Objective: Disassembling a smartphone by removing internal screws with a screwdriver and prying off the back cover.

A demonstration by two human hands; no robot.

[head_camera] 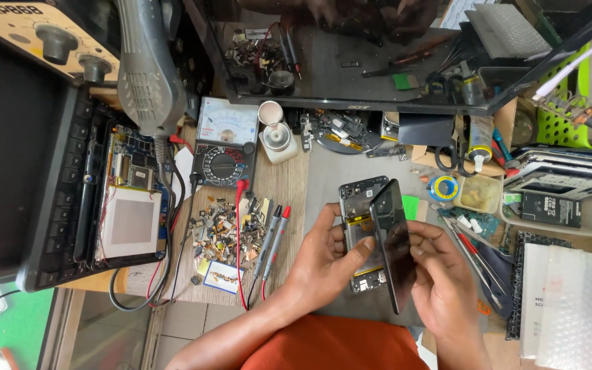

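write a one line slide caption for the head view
Left hand steadies an opened phone body while the right hand lifts its dark screen panel above a cluttered repair bench.

A cluttered wooden workbench (286, 188) carries everything, with a grey mat (323, 178) covering its middle. At about nine o'clock lies an opened device (128, 199) showing its circuit board. Towards eleven o'clock sits an analogue multimeter (224, 144), and its red and black probes (272, 229) lie on the wood just right of a heap of small loose parts (220, 229). A white cup-shaped holder (275, 137) stands near twelve o'clock. At about two o'clock a roll of blue tape (444, 188) lies beside a small pale tray (479, 194). Towards four o'clock rests a white bubble-wrap pouch (570, 301), with tweezers and small tools (477, 257) just left of it.
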